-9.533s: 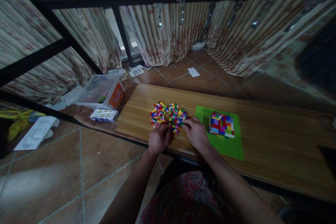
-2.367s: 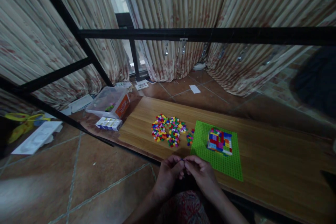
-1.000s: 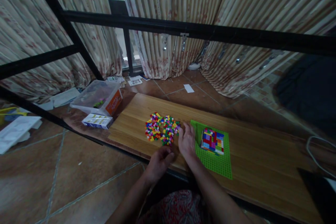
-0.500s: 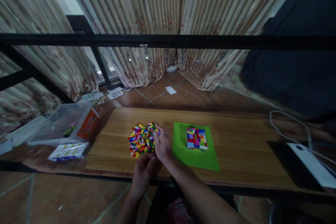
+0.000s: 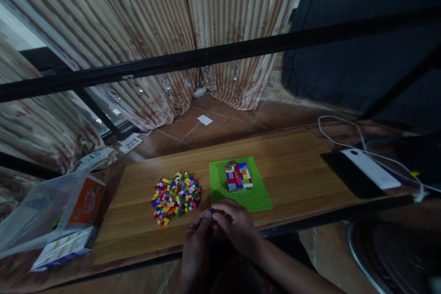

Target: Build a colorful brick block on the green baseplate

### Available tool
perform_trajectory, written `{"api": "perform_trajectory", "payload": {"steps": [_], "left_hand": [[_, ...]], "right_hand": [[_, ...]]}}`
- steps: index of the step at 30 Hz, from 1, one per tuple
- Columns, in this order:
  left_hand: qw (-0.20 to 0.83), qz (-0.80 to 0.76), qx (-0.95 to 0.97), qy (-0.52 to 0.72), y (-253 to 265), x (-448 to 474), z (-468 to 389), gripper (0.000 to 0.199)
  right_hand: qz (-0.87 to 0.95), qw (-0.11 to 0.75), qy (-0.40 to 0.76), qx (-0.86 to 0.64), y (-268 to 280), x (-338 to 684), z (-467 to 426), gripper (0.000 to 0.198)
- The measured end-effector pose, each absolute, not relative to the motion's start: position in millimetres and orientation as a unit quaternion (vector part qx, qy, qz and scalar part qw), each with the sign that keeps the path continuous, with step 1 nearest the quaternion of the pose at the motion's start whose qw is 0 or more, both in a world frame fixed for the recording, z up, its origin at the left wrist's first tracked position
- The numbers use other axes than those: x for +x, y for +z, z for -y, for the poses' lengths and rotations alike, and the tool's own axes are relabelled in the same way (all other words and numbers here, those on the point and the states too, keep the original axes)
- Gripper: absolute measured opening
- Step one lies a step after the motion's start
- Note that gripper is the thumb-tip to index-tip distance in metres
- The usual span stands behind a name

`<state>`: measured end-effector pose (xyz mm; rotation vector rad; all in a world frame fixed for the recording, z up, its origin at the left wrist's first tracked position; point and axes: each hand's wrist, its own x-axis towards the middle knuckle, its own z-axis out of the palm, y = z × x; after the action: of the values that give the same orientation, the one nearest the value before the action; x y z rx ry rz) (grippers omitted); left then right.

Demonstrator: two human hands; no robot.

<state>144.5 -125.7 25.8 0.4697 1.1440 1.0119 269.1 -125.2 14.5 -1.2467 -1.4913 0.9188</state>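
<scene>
Close together at the table's near edge, my left hand (image 5: 197, 238) and my right hand (image 5: 238, 226) meet fingertip to fingertip. Between them is a small dark blue brick (image 5: 211, 211), pinched by both. Left of the hands lies a loose pile of small multicoloured bricks (image 5: 176, 194). A green baseplate (image 5: 261, 194) rests just beyond my right hand. On it stands a low rectangular block built of coloured bricks (image 5: 238, 176). My right fingers lie in front of the baseplate's near left corner.
A clear plastic box (image 5: 44, 206) with an orange label stands at the left, a white packet (image 5: 62, 248) before it. At the right, a white device (image 5: 370, 168) lies by a black mat (image 5: 347, 175) with white cables (image 5: 358, 131). A dark rail (image 5: 213, 56) crosses beyond the table.
My right hand has left the brick pile and come back to my left hand, where a blue brick now shows between the fingertips. The camera view has turned right and tilted.
</scene>
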Motion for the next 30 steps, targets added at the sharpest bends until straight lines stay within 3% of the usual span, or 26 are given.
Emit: {"api": "perform_trajectory", "payload": {"steps": [12, 22, 30], "left_hand": [[0.69, -0.516, 0.347, 0.371, 37, 217, 101, 0.045], [0.434, -0.524, 0.613, 0.402, 52, 215, 18, 0.021], [0.445, -0.474, 0.712, 0.268, 24, 240, -39, 0.022]], "right_hand": [[0.579, 0.537, 0.28, -0.546, 14, 348, 113, 0.021], [0.606, 0.507, 0.215, -0.574, 4, 407, 43, 0.016], [0.663, 0.477, 0.24, -0.525, -2, 405, 30, 0.02]]}}
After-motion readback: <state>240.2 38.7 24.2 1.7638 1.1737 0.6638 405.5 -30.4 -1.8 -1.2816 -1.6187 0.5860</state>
